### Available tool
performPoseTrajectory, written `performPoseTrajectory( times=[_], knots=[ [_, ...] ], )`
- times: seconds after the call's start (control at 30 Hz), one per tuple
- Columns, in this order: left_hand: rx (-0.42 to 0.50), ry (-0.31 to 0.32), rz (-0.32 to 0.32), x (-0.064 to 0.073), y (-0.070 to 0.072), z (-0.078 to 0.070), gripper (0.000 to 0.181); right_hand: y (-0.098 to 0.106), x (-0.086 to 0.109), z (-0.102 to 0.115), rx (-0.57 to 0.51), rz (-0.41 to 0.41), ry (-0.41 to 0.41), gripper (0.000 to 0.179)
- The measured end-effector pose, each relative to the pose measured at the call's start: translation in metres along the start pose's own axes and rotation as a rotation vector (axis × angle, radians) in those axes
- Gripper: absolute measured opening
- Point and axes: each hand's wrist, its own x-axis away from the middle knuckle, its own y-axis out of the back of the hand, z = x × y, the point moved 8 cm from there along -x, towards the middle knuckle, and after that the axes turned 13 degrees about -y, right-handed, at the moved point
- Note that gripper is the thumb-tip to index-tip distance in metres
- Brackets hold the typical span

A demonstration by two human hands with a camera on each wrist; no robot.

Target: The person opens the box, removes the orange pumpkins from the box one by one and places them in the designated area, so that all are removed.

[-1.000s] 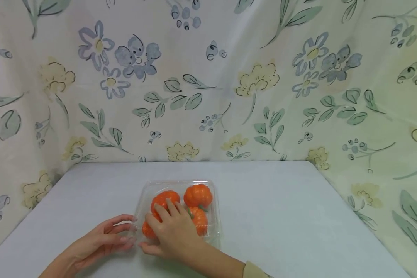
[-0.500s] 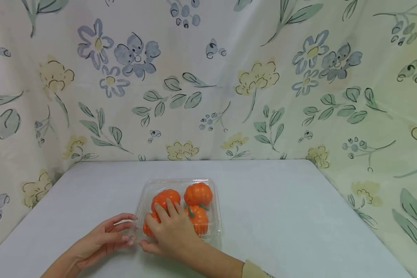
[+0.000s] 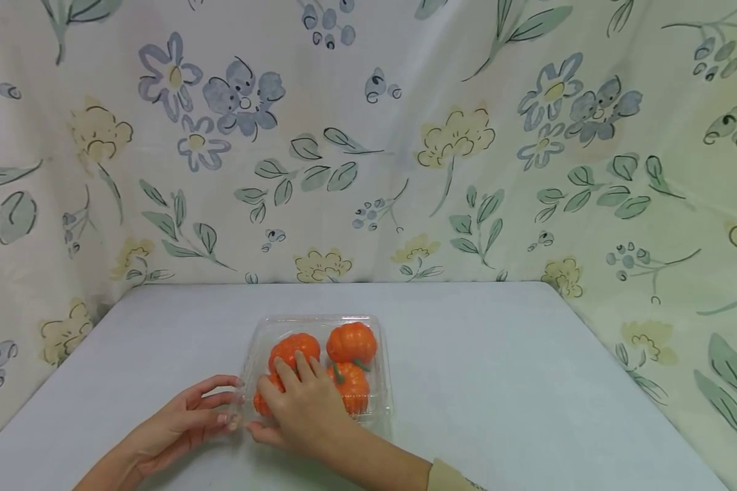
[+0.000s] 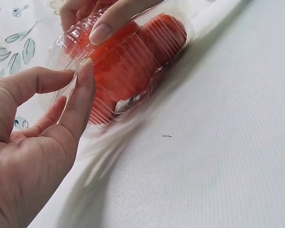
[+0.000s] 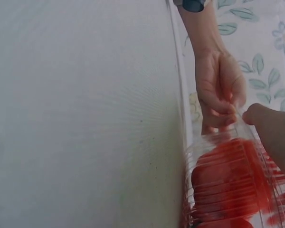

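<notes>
A clear plastic clamshell box (image 3: 381,382) sits on the table, holding several orange toy pumpkins (image 3: 351,343) with green stems. At the box's left front corner my left hand (image 3: 187,417) pinches the rim between thumb and index finger, as the left wrist view shows. My right hand (image 3: 310,408) lies over the box with its fingers spread across the left pumpkins (image 3: 294,347). Its thumb (image 4: 102,33) is at the near rim, close to the left fingertips. The front left pumpkin (image 3: 261,404) is mostly hidden under the right hand. Ribbed walls of the box (image 4: 128,71) show in the left wrist view.
A white-covered table (image 3: 497,382) extends on both sides of the box. Behind it hangs a curtain (image 3: 393,184) printed with flowers and leaves. The left forearm wears a dark band (image 5: 194,4) in the right wrist view.
Both hands stay in nearly the same place on the box. The left thumb and fingers have shifted slightly at the corner, and the right hand has barely moved.
</notes>
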Motion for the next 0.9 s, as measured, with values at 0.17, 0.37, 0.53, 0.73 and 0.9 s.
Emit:
performPoseTrajectory(
  times=[0.17,0.37,0.53,0.73,0.9],
  knots=[
    [-0.015,0.004,-0.004,-0.0008,-0.0016,-0.0002,0.051,0.0005,-0.0002,-0.0013,-0.016,-0.009,-0.007,0.050],
    [-0.036,0.045,-0.032,-0.0001,0.0004,0.0020,0.050,0.0006,-0.0004,-0.0009,-0.027,-0.003,-0.004,0.047],
    [-0.013,0.039,-0.019,-0.0001,-0.0002,0.0016,0.051,0.0001,-0.0009,-0.0008,-0.027,0.005,-0.003,0.046],
    [0.008,0.049,0.002,-0.0003,-0.0036,0.0009,0.054,0.0000,-0.0006,0.0001,-0.013,-0.007,-0.003,0.046],
    [0.002,0.048,0.008,0.0003,-0.0043,0.0003,0.052,-0.0001,-0.0006,0.0002,-0.015,-0.017,-0.008,0.044]
  ],
)
